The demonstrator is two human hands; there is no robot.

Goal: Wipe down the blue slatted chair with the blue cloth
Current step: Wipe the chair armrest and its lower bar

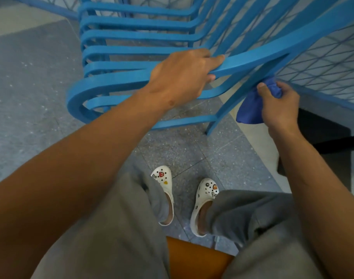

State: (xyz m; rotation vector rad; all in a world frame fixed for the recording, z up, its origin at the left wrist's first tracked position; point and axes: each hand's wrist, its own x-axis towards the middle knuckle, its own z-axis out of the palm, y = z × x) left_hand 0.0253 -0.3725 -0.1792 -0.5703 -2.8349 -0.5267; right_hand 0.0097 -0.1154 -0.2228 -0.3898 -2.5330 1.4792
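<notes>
Two hands: both were on the job, wiping under way.
Left hand point(184, 77): its grip was curled round a slat of the blue chair point(131, 51) at centre frame, steadying it.
Right hand point(278, 105): its grip pinched the bunched blue cloth point(250, 109) at right of centre.
Cloth: pressed against a slanted chair leg, below the left hand's slat.
Next move: likely a slide along that leg, the chair held firm.
</notes>
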